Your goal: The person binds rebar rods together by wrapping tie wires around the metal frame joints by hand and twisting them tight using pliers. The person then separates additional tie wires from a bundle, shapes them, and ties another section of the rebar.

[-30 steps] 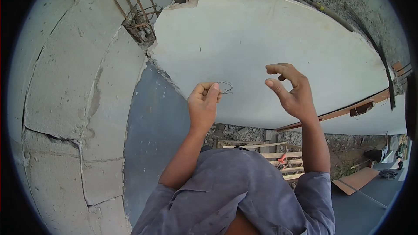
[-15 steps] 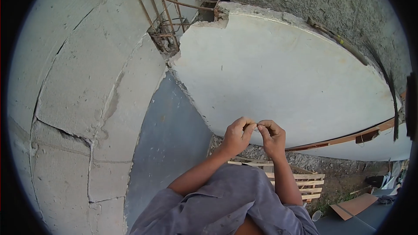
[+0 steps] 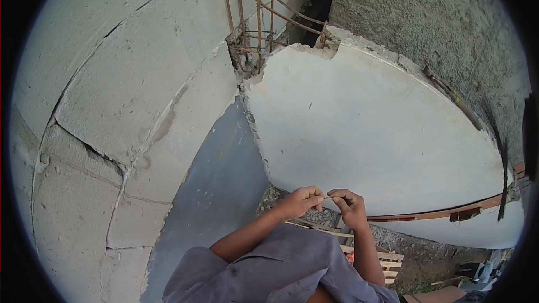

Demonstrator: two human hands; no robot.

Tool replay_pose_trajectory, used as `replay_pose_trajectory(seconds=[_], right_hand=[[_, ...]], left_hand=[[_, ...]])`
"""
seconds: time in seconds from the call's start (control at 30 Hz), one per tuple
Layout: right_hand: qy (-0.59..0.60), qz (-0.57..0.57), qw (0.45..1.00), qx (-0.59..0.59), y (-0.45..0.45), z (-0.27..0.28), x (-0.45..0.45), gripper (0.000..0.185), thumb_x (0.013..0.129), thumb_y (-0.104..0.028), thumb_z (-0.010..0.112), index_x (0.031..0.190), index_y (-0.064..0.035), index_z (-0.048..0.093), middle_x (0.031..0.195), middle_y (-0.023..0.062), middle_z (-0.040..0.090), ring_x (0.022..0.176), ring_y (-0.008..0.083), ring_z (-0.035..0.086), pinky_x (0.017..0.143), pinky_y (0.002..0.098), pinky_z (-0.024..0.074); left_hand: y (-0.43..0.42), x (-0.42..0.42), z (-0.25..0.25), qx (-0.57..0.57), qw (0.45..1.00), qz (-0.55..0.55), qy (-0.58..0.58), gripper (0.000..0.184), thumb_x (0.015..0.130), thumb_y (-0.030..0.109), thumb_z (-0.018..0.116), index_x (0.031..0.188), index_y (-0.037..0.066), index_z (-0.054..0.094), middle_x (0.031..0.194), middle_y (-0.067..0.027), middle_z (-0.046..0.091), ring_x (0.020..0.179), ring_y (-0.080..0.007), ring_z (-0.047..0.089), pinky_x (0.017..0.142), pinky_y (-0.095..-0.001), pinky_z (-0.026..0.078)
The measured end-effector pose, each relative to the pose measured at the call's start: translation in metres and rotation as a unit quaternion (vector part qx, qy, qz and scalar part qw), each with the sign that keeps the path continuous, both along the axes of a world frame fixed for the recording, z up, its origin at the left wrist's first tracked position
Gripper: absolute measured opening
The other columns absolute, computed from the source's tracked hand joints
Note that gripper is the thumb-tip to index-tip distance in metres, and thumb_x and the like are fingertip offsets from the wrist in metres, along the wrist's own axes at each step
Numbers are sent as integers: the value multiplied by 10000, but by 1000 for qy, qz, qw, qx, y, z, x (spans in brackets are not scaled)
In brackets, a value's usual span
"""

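My left hand (image 3: 304,200) is closed in a pinch on a thin wire (image 3: 327,197), in front of the lower edge of the white wall (image 3: 370,134). Close beside it, my right hand (image 3: 349,206) pinches the same wire between thumb and forefinger. Only a short piece of the wire shows between the fingertips; the rest is hidden by the fingers or too fine to make out.
A block wall (image 3: 129,95) rises at the left, next to a blue-grey surface (image 3: 216,168). Rusty rebar (image 3: 259,17) stands at the top centre. Dark wires (image 3: 501,163) hang at the right by a wooden strip (image 3: 438,211). A wooden pallet (image 3: 391,257) lies below.
My hands have come together from apart, and my right hand has closed on the wire. Both now appear lower in the view, while the walls and rebar have shifted right and down.
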State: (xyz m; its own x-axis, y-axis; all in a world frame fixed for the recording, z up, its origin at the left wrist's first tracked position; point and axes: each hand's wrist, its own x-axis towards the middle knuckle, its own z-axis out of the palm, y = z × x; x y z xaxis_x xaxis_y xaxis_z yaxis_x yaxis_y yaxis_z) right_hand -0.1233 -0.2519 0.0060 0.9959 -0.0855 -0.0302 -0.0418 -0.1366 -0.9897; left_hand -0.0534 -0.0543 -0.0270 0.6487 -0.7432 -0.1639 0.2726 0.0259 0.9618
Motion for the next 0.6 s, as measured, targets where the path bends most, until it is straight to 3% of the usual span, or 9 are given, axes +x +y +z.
replay_pose_trajectory(seconds=[0.17, 0.33, 0.43, 0.53, 0.6], right_hand=[[-31, -63, 996, 47, 25, -9, -5, 49, 925, -34, 649, 945, -2, 681, 968, 53, 699, 864, 89, 586, 795, 271, 481], [73, -22, 992, 103, 22, -15, -13, 79, 920, -89, 675, 915, -15, 703, 783, 29, 679, 773, 85, 580, 735, 265, 471], [132, 25, 990, 34, 15, -12, -12, 123, 916, -120, 689, 877, -6, 716, 735, 23, 682, 698, 86, 574, 663, 265, 463], [163, 77, 980, -90, 21, -1, -10, 146, 907, -134, 698, 862, 3, 722, 720, 35, 697, 635, 99, 566, 608, 288, 464], [143, 99, 973, -153, 28, 1, -9, 135, 904, -126, 697, 888, 4, 727, 722, 53, 708, 616, 109, 574, 596, 302, 473]], left_hand=[[9, -3, -5, -39, 998, 13, 49, 178, 1015, 164, 523, 1019, 2, 595, 740, -17, 595, 699, -91, 565, 680, -273, 483], [24, -5, 2, -95, 983, -38, 155, 168, 1014, 169, 531, 986, 13, 585, 675, 17, 505, 639, -104, 541, 632, -281, 477], [31, -4, 19, 71, 994, -71, 49, 195, 981, 196, 582, 975, 3, 608, 677, -31, 559, 648, -143, 560, 629, -315, 483], [37, -2, 11, 149, 968, -61, -191, 233, 930, 227, 639, 956, -5, 637, 731, -106, 635, 681, -196, 601, 655, -357, 492], [43, 1, 12, 160, 967, -69, -185, 252, 908, 240, 656, 954, -7, 656, 782, -135, 664, 710, -221, 621, 681, -374, 495]])
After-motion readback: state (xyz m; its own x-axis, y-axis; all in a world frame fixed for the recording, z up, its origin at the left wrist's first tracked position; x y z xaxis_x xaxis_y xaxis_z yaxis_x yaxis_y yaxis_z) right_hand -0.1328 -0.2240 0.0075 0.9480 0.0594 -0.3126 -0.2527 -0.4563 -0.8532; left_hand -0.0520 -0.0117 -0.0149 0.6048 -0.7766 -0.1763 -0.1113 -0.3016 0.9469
